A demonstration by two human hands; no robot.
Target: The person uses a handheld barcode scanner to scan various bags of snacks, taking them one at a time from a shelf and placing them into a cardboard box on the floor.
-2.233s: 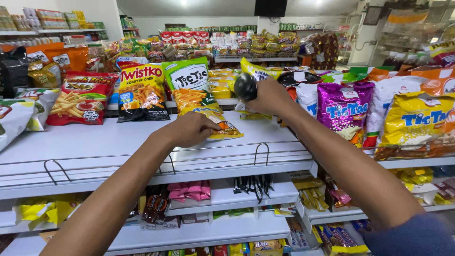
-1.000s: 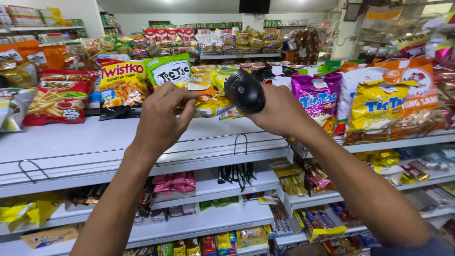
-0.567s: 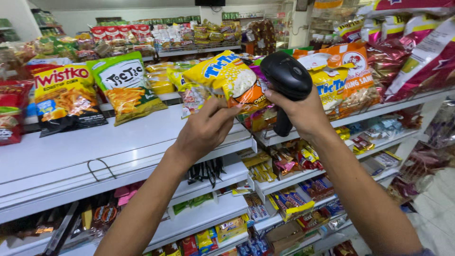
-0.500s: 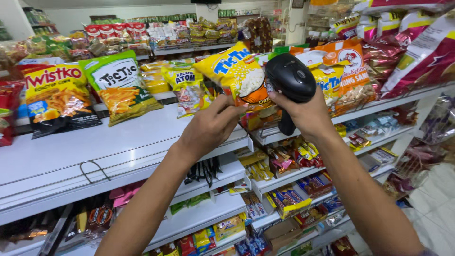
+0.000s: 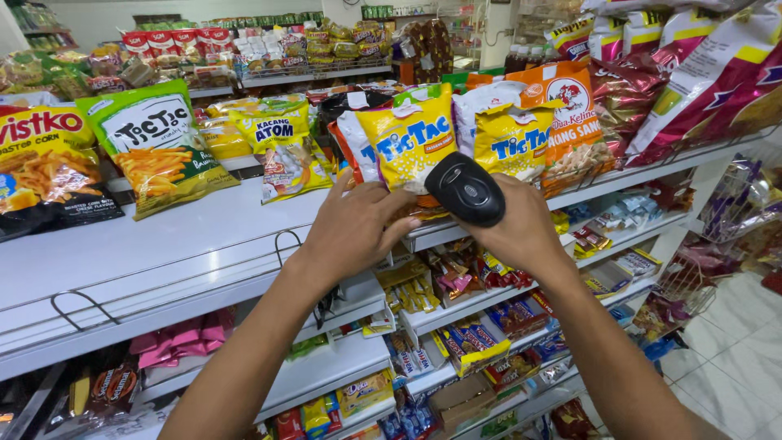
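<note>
Scanner (image 5: 466, 189) gripped in right hand (image 5: 521, 232), rigid; left hand (image 5: 354, 228) fingers pinch yellow snack bag (image 5: 407, 147) bottom edge, light, crinkly, crushable.

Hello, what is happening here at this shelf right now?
A person stands at a white shop shelf full of snack packets. The left hand grips the lower edge of a yellow snack bag, holding it up above the shelf edge. The right hand holds a black handheld scanner right beside that bag. A green snack bag and others lie on the shelf untouched.
</note>
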